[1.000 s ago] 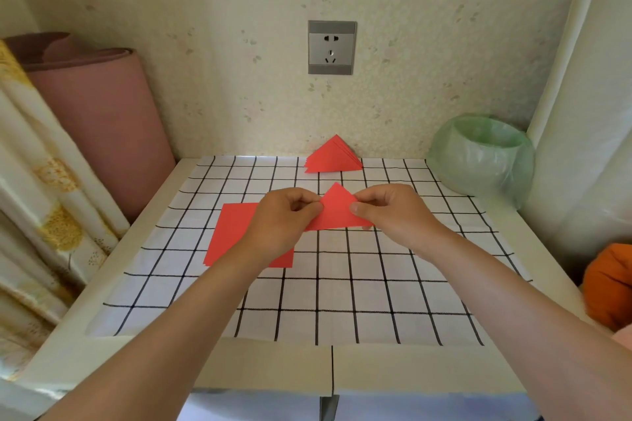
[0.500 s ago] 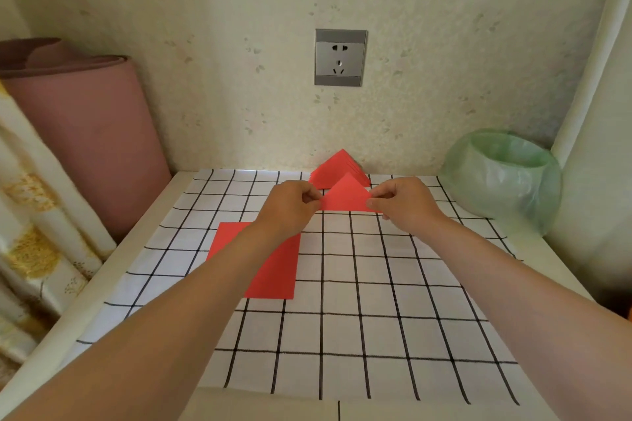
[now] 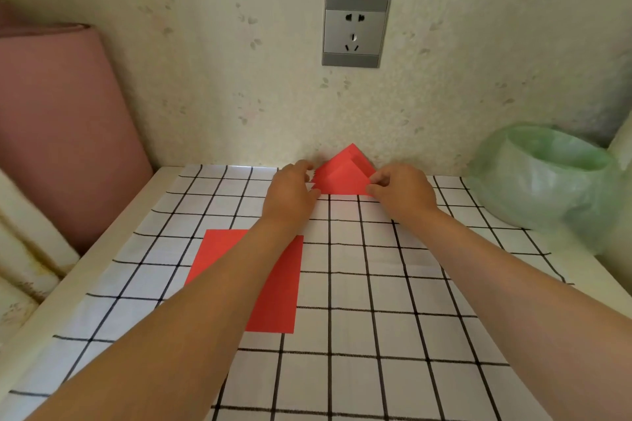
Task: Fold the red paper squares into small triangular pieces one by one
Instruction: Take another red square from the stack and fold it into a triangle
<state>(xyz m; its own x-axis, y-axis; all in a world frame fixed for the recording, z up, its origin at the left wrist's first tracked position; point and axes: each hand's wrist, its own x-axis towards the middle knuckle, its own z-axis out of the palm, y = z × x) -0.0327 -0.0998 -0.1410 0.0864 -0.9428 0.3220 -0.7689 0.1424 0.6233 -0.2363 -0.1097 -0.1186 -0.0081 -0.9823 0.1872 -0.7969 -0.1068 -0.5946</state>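
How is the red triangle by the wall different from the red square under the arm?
The red triangle is folded and small; the red square is unfolded and bigger. The triangle is pinched by the right hand; the square lies flat on the checked cloth. Both are red paper.

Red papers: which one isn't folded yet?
The flat red square on the checked cloth, partly under the left forearm. The others, by the wall, are folded triangles; the right hand pinches the front triangle.
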